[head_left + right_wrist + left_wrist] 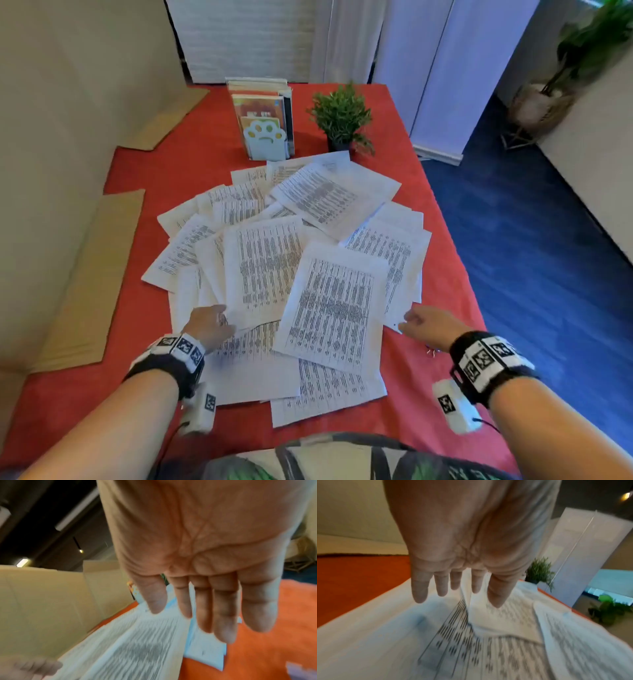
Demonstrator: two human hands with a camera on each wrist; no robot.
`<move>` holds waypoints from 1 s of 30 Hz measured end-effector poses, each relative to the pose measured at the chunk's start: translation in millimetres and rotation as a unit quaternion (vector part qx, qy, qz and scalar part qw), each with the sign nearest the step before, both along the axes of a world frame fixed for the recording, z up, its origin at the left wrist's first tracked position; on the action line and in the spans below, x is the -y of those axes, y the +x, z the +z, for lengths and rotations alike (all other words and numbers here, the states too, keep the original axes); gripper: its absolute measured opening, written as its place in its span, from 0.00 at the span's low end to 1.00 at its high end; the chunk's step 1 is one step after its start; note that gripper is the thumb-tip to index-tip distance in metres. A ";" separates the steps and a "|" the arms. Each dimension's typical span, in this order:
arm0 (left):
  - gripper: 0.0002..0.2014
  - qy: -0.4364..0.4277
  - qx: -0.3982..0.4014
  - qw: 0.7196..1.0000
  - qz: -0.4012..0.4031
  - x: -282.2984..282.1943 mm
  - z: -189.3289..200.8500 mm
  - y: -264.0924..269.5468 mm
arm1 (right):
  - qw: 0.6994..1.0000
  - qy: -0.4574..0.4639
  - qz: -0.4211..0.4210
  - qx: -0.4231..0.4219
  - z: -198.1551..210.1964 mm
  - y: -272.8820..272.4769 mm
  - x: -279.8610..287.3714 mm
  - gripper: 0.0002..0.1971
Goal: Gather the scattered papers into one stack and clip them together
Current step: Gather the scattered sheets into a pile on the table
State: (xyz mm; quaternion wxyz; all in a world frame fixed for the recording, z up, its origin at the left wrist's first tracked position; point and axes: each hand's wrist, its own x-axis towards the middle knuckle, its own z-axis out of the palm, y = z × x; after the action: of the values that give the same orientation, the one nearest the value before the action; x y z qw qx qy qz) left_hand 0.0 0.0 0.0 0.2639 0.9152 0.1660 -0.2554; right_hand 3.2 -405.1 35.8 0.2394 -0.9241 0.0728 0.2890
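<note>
Several printed white papers [291, 260] lie scattered and overlapping on the red tablecloth [448, 287]. My left hand [210, 323] hovers over the near-left sheets, fingers straight and spread, holding nothing; the left wrist view shows its fingers [419, 588] above the papers [471, 642]. My right hand [423, 323] reaches toward the right edge of the pile, fingers extended, empty; the right wrist view shows its fingers [223, 615] over a sheet [137, 649] and the cloth. A small clip [431, 351] lies on the cloth by my right wrist.
A paw-shaped bookend with books [263, 126] and a small potted plant [340, 118] stand at the table's far side. Cardboard pieces [92, 281] lie along the left edge by a beige wall. Blue floor [531, 240] lies to the right.
</note>
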 end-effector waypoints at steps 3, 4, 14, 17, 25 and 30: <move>0.35 0.008 0.030 0.998 0.055 0.8 -12.9 1.5 | 0.996 -0.087 0.027 -0.018 -24.7 8.3 -18.4 0.21; 0.35 0.006 0.051 0.996 0.070 2.4 -15.0 1.5 | 0.994 -0.099 0.028 -0.021 -26.9 9.2 -26.6 0.21; 0.31 -0.021 0.101 0.989 0.101 18.6 -31.2 17.7 | 0.988 -0.066 -0.139 -0.027 -71.5 27.1 -77.0 0.41; 0.36 -0.024 0.092 0.992 0.078 24.3 -29.5 23.9 | 0.981 -0.153 -0.122 -0.013 -72.2 28.2 -86.9 0.41; 0.18 -0.054 0.168 0.978 0.115 -2.8 -33.9 -7.8 | 0.995 0.009 -0.095 0.024 -71.3 22.9 -100.0 0.10; 0.48 -0.063 0.118 0.975 0.175 -29.2 -26.9 -34.8 | 0.997 0.027 -0.040 0.055 -60.2 11.0 -109.4 0.11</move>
State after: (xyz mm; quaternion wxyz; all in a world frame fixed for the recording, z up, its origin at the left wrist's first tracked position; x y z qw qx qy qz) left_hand -34.8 29.2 -26.9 0.3790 0.8772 0.2753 -0.1057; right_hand 14.2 -295.7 -24.3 0.2792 -0.9281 0.0883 0.2298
